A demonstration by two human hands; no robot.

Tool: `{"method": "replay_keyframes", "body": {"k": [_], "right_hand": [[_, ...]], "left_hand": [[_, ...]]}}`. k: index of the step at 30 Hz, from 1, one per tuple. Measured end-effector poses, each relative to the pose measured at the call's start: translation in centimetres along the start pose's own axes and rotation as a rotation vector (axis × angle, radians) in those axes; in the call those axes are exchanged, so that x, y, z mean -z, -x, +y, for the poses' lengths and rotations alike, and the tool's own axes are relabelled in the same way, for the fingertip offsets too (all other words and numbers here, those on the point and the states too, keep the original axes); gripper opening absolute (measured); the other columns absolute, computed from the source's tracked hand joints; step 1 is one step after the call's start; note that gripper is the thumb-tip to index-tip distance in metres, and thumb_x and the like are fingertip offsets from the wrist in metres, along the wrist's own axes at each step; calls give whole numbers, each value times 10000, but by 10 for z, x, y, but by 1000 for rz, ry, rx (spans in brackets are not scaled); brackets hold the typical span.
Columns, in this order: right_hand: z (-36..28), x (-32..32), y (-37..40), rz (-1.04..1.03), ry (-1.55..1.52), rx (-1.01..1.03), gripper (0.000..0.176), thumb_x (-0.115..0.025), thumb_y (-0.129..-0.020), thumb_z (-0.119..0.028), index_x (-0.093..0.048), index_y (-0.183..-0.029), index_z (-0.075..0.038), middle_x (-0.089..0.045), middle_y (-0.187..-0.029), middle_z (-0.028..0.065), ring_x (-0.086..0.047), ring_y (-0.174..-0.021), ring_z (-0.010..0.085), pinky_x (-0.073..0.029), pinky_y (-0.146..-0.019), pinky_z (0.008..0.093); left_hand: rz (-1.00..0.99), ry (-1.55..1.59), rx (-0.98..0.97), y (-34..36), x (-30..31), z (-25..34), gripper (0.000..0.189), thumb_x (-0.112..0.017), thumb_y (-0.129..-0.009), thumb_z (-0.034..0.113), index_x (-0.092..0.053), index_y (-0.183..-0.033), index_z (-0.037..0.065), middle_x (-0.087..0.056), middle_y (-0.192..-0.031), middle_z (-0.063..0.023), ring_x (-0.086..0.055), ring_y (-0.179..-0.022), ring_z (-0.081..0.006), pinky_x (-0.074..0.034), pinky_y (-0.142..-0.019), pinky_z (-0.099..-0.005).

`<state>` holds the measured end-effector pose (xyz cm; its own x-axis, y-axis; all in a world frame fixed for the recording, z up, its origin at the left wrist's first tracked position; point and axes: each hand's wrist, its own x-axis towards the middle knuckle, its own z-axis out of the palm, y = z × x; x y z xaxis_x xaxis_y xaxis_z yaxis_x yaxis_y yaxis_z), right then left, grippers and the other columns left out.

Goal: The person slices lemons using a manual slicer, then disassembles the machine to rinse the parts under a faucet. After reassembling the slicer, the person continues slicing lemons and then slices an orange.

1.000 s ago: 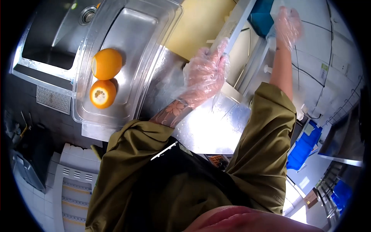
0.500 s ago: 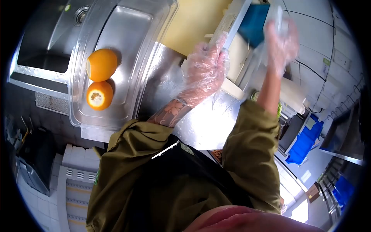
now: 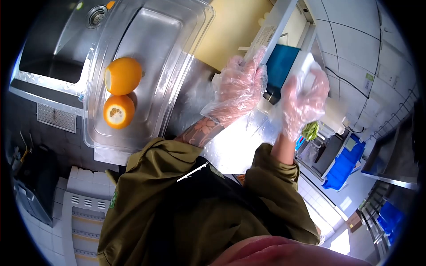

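Observation:
My left hand [image 3: 239,86], in a clear plastic glove, is closed around the lower end of a long white panel [image 3: 276,26] with a printed label. My right hand [image 3: 305,97], gloved the same way, grips a white plastic piece [image 3: 302,63] whose exact kind I cannot make out. Between the two hands lies a teal flat surface [image 3: 282,66] beside the panel. To the left, a whole-looking orange with a cut end [image 3: 124,76] and another orange with its pale cut face showing [image 3: 119,111] sit in a clear plastic tub [image 3: 166,106].
A steel sink [image 3: 53,57] with a drain lies left of the tub. The pale yellow board [image 3: 226,31] is between tub and panel. Green leafy pieces [image 3: 310,131] and a blue bin [image 3: 344,164] are at the right. White tiled wall [image 3: 350,44] rises beyond my right hand.
My right hand has come down and toward me with the white piece, uncovering more of the teal surface. My left hand keeps its hold on the panel. The view has shifted slightly.

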<state>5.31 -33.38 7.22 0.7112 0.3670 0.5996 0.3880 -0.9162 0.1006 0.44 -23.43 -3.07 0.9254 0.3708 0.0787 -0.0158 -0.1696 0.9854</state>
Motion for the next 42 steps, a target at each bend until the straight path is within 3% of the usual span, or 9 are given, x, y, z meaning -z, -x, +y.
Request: {"method": "replay_keyframes", "body": {"k": [6, 9, 17, 22, 25, 28, 30, 35, 42], "right_hand": [[61, -75, -72, -67, 113, -258, 473, -641, -813, -429, -669, -1127, -76, -683, -994, 228, -655, -984, 363, -508, -868, 409], [90, -114, -125, -89, 121, -189, 538, -644, -785, -471, -659, -1142, -67, -686, -1011, 220, -651, -961, 394, -502, -841, 417], [25, -54, -68, -185, 232, -287, 516, -734, -713, -435, -641, -1109, -117, -678, -1052, 141, -674, -925, 303, -535, -796, 411], [-16, 2, -2, -100, 106, -123, 449, -763, -706, -336, -633, -1081, -126, -674, -1065, 119, -675, -964, 279, -550, -807, 379], [-7, 0, 3, -46, 33, -44, 445, -763, -704, -331, -647, -1080, -122, -674, -1062, 125, -675, -948, 270, -550, -811, 361], [19, -29, -32, -181, 136, -245, 452, -760, -691, -342, -664, -1067, -111, -672, -1051, 137, -666, -955, 287, -543, -831, 356], [46, -61, -64, -128, -50, -272, 479, -749, -676, -398, -677, -1055, -114, -672, -1042, 141, -657, -963, 299, -528, -856, 373], [84, -107, -112, -137, 14, -231, 563, -720, -677, -488, -670, -1095, -114, -669, -1070, 141, -644, -982, 317, -501, -873, 406], [99, -119, -126, -154, 48, -218, 624, -697, -698, -544, -645, -1161, -130, -660, -1125, 146, -620, -1067, 334, -485, -900, 410]], "left_hand": [[-58, 20, 62, 2, 2, 3, 507, -628, -909, 150, -510, -1399, 202, -549, -920, -147, -588, -759, -284, -495, -662, -406], [-24, 26, 105, 2, 1, 5, 490, -627, -911, 115, -557, -1379, 244, -562, -954, -106, -603, -764, -241, -509, -697, -365], [31, 43, 46, 2, 2, 4, 492, -623, -909, 99, -557, -1379, 231, -553, -919, -110, -590, -723, -251, -501, -672, -369], [-9, 73, 29, 2, 3, 1, 500, -631, -903, 128, -525, -1387, 193, -548, -923, -162, -586, -758, -310, -492, -678, -421], [7, 62, 9, 0, 1, 0, 503, -637, -901, 149, -517, -1389, 178, -543, -918, -184, -584, -769, -338, -486, -678, -448], [-24, 12, 32, 2, 1, 2, 494, -637, -904, 164, -525, -1385, 178, -543, -917, -180, -586, -766, -336, -486, -676, -449], [-30, 2, 39, 1, 1, 2, 487, -635, -907, 175, -530, -1382, 181, -543, -919, -176, -586, -764, -335, -487, -677, -450], [-73, -27, 120, 0, 7, 8, 493, -602, -926, 153, -521, -1403, 251, -567, -970, -114, -614, -819, -288, -510, -733, -398], [-124, -152, 146, 1, 11, 13, 495, -592, -938, 188, -497, -1416, 277, -572, -982, -126, -628, -840, -291, -523, -754, -410]]}}
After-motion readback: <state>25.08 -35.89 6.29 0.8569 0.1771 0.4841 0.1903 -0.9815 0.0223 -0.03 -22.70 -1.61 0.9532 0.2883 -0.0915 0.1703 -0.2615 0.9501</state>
